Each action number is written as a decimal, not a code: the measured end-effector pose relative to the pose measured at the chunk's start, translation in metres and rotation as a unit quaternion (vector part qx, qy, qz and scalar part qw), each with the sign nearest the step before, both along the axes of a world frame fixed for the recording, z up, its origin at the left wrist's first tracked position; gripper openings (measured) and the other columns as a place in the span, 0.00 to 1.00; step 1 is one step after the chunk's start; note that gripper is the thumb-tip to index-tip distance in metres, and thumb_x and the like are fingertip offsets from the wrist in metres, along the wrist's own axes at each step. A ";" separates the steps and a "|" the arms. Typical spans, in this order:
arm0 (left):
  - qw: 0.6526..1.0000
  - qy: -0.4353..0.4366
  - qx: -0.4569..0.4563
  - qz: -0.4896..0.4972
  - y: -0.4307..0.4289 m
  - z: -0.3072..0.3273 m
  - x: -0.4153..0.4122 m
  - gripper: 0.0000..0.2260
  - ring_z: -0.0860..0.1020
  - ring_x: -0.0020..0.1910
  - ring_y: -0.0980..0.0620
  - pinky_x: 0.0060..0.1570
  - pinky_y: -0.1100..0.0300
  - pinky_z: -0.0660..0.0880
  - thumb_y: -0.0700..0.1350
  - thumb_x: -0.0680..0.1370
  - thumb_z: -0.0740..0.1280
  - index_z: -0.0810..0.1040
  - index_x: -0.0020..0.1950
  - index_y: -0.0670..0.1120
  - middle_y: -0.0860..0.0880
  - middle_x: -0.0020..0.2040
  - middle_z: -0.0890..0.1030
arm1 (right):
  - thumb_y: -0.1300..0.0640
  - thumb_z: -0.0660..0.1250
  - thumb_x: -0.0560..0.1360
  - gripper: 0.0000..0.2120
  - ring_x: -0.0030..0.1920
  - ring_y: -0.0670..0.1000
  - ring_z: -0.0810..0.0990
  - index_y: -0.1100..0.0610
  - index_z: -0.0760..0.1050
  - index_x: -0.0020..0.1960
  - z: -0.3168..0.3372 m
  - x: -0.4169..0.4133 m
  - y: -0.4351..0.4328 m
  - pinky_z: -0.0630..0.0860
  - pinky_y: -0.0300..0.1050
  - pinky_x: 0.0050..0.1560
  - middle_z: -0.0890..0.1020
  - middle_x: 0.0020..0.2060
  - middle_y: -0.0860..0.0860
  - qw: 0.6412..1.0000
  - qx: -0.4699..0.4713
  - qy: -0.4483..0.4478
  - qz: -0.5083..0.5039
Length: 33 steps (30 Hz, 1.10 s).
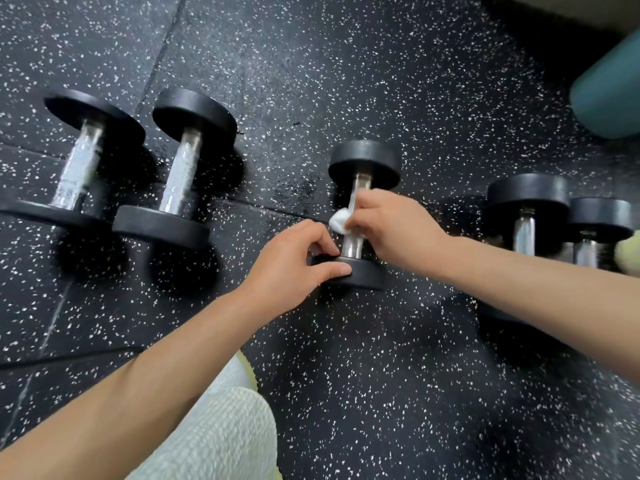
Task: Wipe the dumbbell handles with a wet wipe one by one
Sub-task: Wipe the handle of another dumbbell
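The right hand (388,230) is clenching a crumpled white wet wipe (338,220) around the shiny steel handle (352,244) of a small black dumbbell (363,161) with round heads, which is lying in the middle of the frame. The left hand (294,261) is gripping that dumbbell's nearer head, thumb over the rim and fingers curled onto its inner face, and seems to be bracing the weight against the floor. Judging by this, the wiping of this one handle is under way, with the wipe sitting at about mid-handle. The next move is likely calling for the wipe to be drawn along and around the bar to both ends while the left hand is stopping it from rolling, and then for a shift to a neighbour. Two larger black dumbbells (81,164) (183,171) with knurled bars are lying side by side at the left of the frame, and two more dumbbells (524,230) (588,251) are sitting close together at the right edge; whether any of them is already clean cannot be told. All are resting on black rubber flooring (381,81) speckled with white. A blurred teal rounded object (609,98) is showing at the upper right, and a pale green ribbed trouser knee (221,434) is filling the bottom centre. No brand, weight marking or other writing is readable on anything here.
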State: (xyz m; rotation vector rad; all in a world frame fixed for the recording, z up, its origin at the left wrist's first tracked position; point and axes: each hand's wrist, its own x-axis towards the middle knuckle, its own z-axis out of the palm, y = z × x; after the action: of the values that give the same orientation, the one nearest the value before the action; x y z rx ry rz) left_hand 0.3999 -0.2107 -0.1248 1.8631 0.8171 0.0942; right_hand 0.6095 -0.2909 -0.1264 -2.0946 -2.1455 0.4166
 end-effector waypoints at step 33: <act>0.998 -0.045 0.014 -0.048 -0.002 -0.007 0.007 0.07 0.78 0.51 0.54 0.56 0.49 0.76 0.44 0.75 0.78 0.83 0.48 0.54 0.57 0.47 0.78 | 0.61 0.73 0.73 0.09 0.42 0.52 0.77 0.48 0.84 0.49 0.006 0.006 -0.011 0.75 0.49 0.34 0.75 0.43 0.46 0.999 -0.017 0.047 0.013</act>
State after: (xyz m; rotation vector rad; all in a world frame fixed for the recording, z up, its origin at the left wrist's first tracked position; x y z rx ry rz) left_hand 0.4066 -0.2131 -0.1315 1.9071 0.6668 0.1279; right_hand 0.6152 -0.3019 -0.1202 -2.0240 -2.1280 0.5478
